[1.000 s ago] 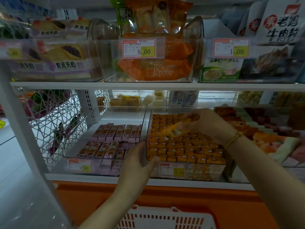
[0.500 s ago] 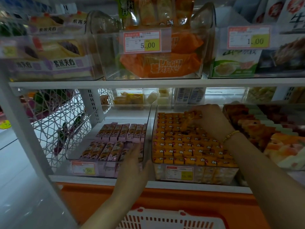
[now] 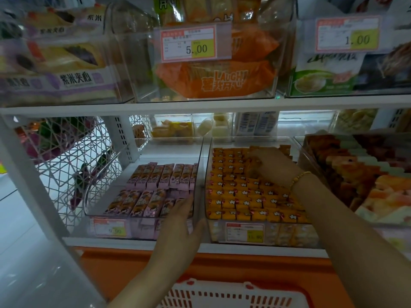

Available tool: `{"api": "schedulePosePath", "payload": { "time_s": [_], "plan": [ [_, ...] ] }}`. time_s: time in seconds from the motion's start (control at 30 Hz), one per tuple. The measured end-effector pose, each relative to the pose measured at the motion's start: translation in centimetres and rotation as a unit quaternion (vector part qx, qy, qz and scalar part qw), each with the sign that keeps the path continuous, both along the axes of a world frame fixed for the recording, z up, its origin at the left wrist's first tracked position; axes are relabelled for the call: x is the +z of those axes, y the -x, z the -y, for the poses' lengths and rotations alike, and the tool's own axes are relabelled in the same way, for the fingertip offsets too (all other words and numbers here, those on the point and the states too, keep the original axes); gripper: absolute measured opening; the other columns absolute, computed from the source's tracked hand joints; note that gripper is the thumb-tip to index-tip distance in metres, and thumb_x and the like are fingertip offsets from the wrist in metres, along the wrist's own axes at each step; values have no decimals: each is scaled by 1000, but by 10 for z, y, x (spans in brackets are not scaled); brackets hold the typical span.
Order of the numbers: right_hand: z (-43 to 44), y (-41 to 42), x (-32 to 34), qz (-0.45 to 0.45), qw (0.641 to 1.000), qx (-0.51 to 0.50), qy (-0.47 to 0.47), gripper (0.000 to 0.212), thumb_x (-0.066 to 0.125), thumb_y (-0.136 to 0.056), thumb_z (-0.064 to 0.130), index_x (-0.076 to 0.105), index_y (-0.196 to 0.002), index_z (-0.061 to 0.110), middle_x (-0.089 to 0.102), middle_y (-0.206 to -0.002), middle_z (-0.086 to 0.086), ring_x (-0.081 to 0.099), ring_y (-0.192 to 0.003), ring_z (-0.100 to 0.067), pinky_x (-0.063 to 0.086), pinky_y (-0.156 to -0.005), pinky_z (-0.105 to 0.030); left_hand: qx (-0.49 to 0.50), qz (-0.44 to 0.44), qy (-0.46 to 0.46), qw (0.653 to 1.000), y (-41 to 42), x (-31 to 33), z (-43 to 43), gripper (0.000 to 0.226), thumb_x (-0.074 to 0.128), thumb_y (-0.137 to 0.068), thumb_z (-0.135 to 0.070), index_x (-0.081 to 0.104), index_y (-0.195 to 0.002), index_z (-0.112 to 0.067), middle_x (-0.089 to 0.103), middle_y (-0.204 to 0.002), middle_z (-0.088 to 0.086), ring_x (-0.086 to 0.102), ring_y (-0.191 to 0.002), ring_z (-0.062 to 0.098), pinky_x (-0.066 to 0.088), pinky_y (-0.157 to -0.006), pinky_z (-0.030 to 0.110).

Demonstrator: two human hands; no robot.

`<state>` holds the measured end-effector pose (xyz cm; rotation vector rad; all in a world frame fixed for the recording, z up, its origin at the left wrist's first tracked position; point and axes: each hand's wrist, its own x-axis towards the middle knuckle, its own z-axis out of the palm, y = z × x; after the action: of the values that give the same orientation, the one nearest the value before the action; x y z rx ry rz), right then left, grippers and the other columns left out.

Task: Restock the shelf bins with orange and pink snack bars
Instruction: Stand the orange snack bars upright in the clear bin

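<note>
You are standing at the white shelf [image 3: 133, 241], which is carrying two clear bins side by side; the pink bin [image 3: 106, 227] is sitting on the left and the orange bin [image 3: 289, 234] is touching it on the right; a white basket [image 3: 222, 294] is waiting near you, below the shelf edge. The orange snack bars [image 3: 240, 194] are filling their bin almost rim to rim, while the pink snack bars [image 3: 155, 176] are lying in only two rows, with bare floor showing at the far end. Your right hand [image 3: 269, 165], which a second ago was carrying a bar above the middle of the orange bin, is now pressing down among the far rows; its fingers are curling over the bars, and whether they are still pinching one cannot be told. Your left hand [image 3: 178, 227] has been sliding up from the bin fronts; its fingers are lying straight and released over the pink bin's near right corner. Judging by this, another orange bar is being seated, and the pink side is needing the most stock.
</note>
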<state>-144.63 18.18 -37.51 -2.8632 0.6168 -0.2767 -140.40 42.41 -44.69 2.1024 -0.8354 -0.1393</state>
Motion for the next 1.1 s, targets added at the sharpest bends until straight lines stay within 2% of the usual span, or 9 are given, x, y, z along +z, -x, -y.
{"api": "schedulePosePath", "payload": {
  "time_s": [0.07,0.2,0.3,0.43,0.5,0.63,0.77,0.93,1.1],
  "plan": [
    [5,3,-7,38,999,4,-32,33,53,-95,19,54,-128,12,56,-128,-10,52,-116,-22,39,-90,-24,0,-3,1,1000,-1,0,0,58,52,-95,-29,27,-147,-23,28,-152,-5,25,-141,12,22,-116,31],
    [17,2,-4,147,988,-33,-21,15,64,-88,15,68,-103,12,64,-110,-6,59,-102,-20,38,-82,-19,-2,-2,11,1000,-3,-1,1,57,54,-94,-27,30,-146,-23,32,-151,-4,29,-138,12,26,-115,34],
    [19,0,-6,101,995,-21,14,15,66,-87,16,73,-100,17,65,-113,-4,58,-103,-18,40,-90,-23,-3,2,13,1000,-3,-1,1,55,54,-94,-25,32,-145,-24,36,-148,-5,31,-137,12,27,-115,35],
    [21,-5,-28,-8,999,12,36,28,55,-93,7,70,-111,22,63,-123,-1,58,-108,-17,37,-90,-18,-16,14,11,1000,-5,-2,0,52,54,-94,-22,37,-143,-26,40,-145,-6,35,-134,10,31,-113,35],
    [27,-3,-33,-14,999,27,21,32,52,-94,4,69,-113,22,64,-123,0,58,-108,-17,36,-90,-17,-16,16,7,1000,-5,-2,0,53,54,-94,-23,37,-144,-25,40,-146,-6,35,-134,10,31,-113,35],
    [41,1,-35,-18,999,16,41,32,59,-90,9,66,-118,23,63,-124,-1,56,-114,-18,41,-99,-27,-16,12,6,1000,-4,-3,-1,53,54,-93,-26,37,-144,-24,41,-145,-5,39,-131,10,34,-111,36],
    [40,10,-41,29,998,9,56,32,55,-91,7,64,-117,23,65,-118,-3,58,-107,-20,45,-90,-29,-15,20,-4,1000,-3,-3,-2,55,53,-93,-30,35,-145,-23,39,-147,-4,36,-135,13,33,-111,40],
    [37,13,-45,-24,993,58,99,49,49,-94,5,55,-128,40,55,-124,-3,53,-110,-21,34,-84,-19,-19,23,16,999,2,0,0,51,54,-94,-24,32,-140,-32,40,-137,-11,35,-132,10,31,-110,29],
    [28,15,-32,-35,991,56,118,42,54,-91,6,61,-125,31,47,-132,-9,50,-117,-25,39,-94,-25,-37,25,35,998,3,1,0,48,54,-94,-22,25,-126,-44,34,-123,-19,36,-123,4,30,-104,22]
  ]
}}
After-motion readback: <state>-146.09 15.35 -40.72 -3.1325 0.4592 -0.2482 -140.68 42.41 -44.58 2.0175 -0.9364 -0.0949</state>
